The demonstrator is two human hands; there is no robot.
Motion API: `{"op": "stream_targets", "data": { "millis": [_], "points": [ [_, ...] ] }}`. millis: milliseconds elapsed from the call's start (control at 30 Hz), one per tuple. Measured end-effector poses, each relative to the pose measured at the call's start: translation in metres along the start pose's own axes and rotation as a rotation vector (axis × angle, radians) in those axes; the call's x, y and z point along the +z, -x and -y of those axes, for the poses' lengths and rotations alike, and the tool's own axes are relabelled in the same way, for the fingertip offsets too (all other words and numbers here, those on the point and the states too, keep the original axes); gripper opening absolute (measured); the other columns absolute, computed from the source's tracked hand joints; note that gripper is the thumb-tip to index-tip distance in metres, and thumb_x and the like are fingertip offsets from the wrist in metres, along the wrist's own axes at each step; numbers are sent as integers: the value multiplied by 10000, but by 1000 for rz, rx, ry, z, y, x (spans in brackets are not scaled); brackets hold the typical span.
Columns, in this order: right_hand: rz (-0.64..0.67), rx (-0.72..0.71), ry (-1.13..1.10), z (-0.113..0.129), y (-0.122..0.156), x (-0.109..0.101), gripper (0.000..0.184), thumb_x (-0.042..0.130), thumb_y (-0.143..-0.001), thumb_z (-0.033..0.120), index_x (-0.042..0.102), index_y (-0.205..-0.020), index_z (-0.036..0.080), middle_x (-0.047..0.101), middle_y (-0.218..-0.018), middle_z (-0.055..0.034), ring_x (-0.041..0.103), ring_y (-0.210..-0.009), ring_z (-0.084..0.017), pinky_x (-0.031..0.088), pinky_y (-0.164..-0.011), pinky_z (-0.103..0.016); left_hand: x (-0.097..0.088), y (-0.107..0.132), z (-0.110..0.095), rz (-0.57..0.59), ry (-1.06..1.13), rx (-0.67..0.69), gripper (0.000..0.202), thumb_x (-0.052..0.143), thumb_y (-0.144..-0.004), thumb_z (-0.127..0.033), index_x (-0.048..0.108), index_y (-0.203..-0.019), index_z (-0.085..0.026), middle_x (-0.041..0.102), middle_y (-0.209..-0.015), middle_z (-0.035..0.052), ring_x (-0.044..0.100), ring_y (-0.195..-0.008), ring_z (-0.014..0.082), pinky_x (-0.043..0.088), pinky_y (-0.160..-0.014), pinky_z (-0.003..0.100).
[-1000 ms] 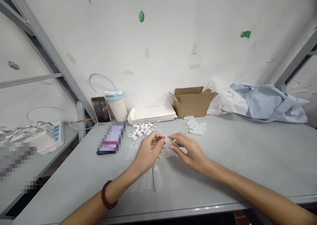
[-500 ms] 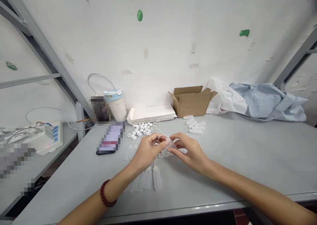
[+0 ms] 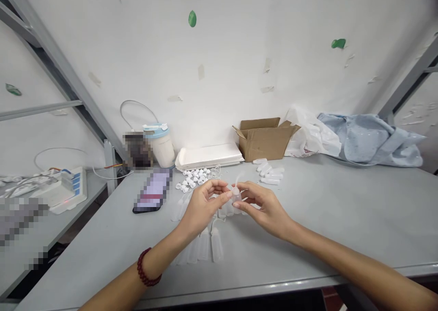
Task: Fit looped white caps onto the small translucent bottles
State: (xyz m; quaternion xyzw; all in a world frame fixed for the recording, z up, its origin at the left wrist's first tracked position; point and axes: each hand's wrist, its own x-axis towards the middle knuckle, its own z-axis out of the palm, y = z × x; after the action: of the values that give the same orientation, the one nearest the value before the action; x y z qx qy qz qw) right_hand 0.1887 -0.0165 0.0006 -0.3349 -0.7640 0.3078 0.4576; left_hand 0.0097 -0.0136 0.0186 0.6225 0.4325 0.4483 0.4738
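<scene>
Between my hands is a small translucent plastic bottle [image 3: 237,197], nearly upright, with a thin pale tube [image 3: 237,178] rising from its top. My right hand [image 3: 262,206] grips the bottle's side between thumb and fingers. The thumb and fingertips of my left hand [image 3: 208,204] pinch at the bottle's neck; the exact contact is partly hidden. Below and behind my hands lie several similar bottles [image 3: 216,247], some with tubes fitted. Beyond my left hand are a heap of small white caps [image 3: 195,178] and some loose thin tubes [image 3: 216,172].
Several bottles without tubes [image 3: 272,174] lie at the right. Along the wall stand a lidded cup [image 3: 163,149], a stack of white envelopes [image 3: 210,157], an open cardboard box [image 3: 265,144], a white plastic bag [image 3: 311,135] and a blue bag [image 3: 366,140]. A phone [image 3: 153,190] lies left.
The bottle has turned from tilted to nearly upright. Its tube, earlier curved over by my left fingers, now stands free above the neck. Both hands stay in nearly the same place.
</scene>
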Motion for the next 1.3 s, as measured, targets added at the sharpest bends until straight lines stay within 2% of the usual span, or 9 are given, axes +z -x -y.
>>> {"op": "stream_targets", "data": {
  "millis": [200,367,633,700,767,867,933,1167,1300],
  "points": [
    [-33,29,76,3,-1,1,191,609,-806,317,563,-953,204,576,-846,-28,592,-710,-136,529,-571,-248,3,5,-7,26,-160,109,178,584,-786,-316,610,-863,-157,614,-891,51,567,-855,180,470,-686,267],
    [-26,-48,150,2,0,3,227,602,-804,388,565,-930,202,596,-830,-40,580,-674,-139,512,-534,-256,7,8,-10,33,-201,111,128,576,-789,-291,612,-798,-169,617,-835,31,564,-792,159,466,-658,242],
    [54,21,19,4,0,1,190,570,-834,300,559,-997,203,659,-822,-25,626,-710,-140,532,-625,-268,3,5,-8,63,-257,115,157,526,-837,-300,608,-834,-166,617,-847,38,573,-808,164,470,-664,253],
    [35,114,-33,5,-1,1,211,589,-813,327,564,-968,186,650,-780,-25,625,-681,-145,534,-607,-278,3,6,-4,-36,-388,218,136,534,-830,-276,583,-895,-167,609,-897,52,570,-820,174,476,-658,273],
    [7,216,-103,6,-2,1,255,611,-787,362,563,-947,169,630,-739,-18,618,-650,-146,531,-579,-281,3,7,0,-122,-560,436,172,536,-820,-220,550,-982,-164,590,-964,79,557,-874,195,480,-707,316],
    [-20,327,-210,7,-4,1,296,634,-758,392,555,-918,155,600,-703,-3,595,-584,-131,520,-546,-282,2,10,1,-53,-770,771,289,512,-812,-146,503,-1101,-153,573,-1046,120,523,-981,236,454,-833,408],
    [-19,369,-252,7,-5,0,297,649,-743,387,554,-896,151,587,-679,8,587,-554,-122,516,-545,-283,3,11,1,17,-864,863,340,511,-814,-152,475,-1152,-136,569,-1085,142,502,-1026,266,436,-871,453],
    [41,387,-342,4,-5,-1,314,663,-727,399,580,-889,143,624,-819,-33,611,-590,-121,535,-536,-271,4,13,-4,82,-1019,855,355,540,-832,-273,489,-1141,-107,576,-1082,157,470,-1048,298,427,-874,468],
    [154,366,-280,10,-8,-9,298,652,-738,422,613,-818,138,635,-705,-16,620,-553,-120,512,-509,-236,-2,18,-18,191,-926,671,336,613,-775,-319,526,-1055,-155,574,-1014,104,466,-982,262,426,-839,418]
  ]
}}
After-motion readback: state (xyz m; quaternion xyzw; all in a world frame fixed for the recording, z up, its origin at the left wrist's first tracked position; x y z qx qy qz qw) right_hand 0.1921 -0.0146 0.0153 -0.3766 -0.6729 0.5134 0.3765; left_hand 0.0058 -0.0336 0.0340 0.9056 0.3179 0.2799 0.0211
